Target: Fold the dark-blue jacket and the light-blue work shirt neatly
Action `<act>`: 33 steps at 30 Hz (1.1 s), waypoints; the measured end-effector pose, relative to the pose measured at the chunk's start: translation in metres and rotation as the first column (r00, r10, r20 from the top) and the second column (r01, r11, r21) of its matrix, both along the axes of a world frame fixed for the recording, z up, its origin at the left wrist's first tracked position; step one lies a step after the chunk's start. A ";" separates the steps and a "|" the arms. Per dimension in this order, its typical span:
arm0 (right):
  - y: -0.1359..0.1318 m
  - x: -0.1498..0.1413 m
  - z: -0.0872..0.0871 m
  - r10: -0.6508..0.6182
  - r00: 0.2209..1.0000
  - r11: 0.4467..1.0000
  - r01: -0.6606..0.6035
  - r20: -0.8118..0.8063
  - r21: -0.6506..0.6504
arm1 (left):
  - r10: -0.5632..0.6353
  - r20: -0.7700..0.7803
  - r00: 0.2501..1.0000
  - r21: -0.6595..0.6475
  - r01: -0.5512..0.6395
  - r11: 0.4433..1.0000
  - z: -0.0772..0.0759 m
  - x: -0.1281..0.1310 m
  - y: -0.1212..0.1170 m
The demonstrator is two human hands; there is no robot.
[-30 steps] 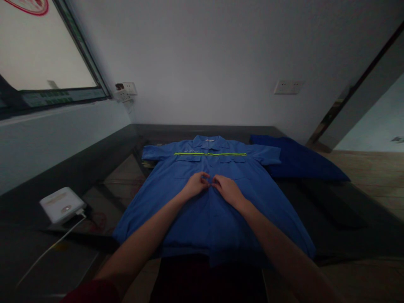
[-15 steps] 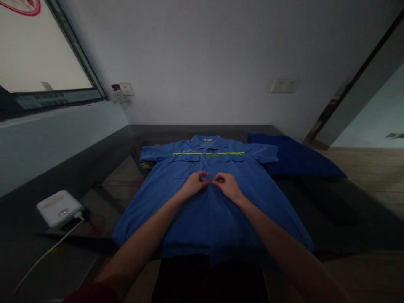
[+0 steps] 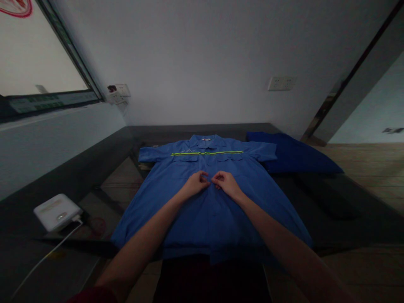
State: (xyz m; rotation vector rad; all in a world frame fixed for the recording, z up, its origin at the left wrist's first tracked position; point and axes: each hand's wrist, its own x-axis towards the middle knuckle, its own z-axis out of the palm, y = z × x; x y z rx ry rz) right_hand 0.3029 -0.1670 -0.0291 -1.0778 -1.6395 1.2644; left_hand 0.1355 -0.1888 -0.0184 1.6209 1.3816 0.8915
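Observation:
A blue short-sleeved work shirt (image 3: 189,219) lies spread front up, its collar toward the wall and its hem at the near table edge. A yellow-green stripe crosses the chest above two flap pockets. Over the front placket, below the chest, my left hand (image 3: 196,184) pinches at the cloth with thumb and fingers together. Just across from it, my right hand (image 3: 227,184) is closed in a similar pinch at the placket. The two sets of fingertips almost meet. Whatever small piece of the placket lies between them is too small to make out.
The shirt rests on a dark table (image 3: 271,216) against the wall. Darker blue cloth (image 3: 293,153) lies beyond the right sleeve, near a flat black object (image 3: 328,198). At left sits a white box-shaped device (image 3: 57,212) with a white cable (image 3: 47,254).
My fingertips have drawn slightly apart at the placket, the right ones a little higher. The view has shifted slightly; the shirt lies as before.

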 end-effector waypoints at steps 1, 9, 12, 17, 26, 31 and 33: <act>0.000 0.000 0.000 0.005 1.000 1.000 -0.005 0.012 0.012 | 0.003 -0.006 1.000 0.006 -0.003 1.000 -0.001 0.000 0.000; -0.007 0.001 0.007 0.001 0.941 0.943 -0.114 0.338 0.313 | 0.024 -0.054 0.998 0.043 -0.022 0.999 -0.009 0.001 0.001; -0.008 0.001 0.010 -0.044 0.904 0.901 -0.147 0.424 0.407 | 0.024 -0.066 0.998 0.057 -0.020 0.998 -0.010 0.000 0.001; -0.009 0.000 0.013 -0.037 0.898 0.893 -0.167 0.439 0.417 | 0.022 -0.078 0.997 0.077 -0.016 0.997 -0.012 0.001 0.002; -0.001 0.001 0.009 0.065 0.969 0.957 -0.128 0.238 0.260 | 0.007 -0.098 0.995 0.082 0.002 0.997 -0.007 0.002 0.002; 0.003 0.001 0.005 0.086 0.994 0.992 -0.092 0.063 0.083 | -0.014 -0.100 0.995 0.060 0.020 0.998 -0.002 0.002 0.003; 0.005 0.001 0.004 0.078 0.997 0.997 -0.078 0.015 0.029 | -0.018 -0.099 0.995 0.053 0.024 0.998 -0.001 0.002 0.004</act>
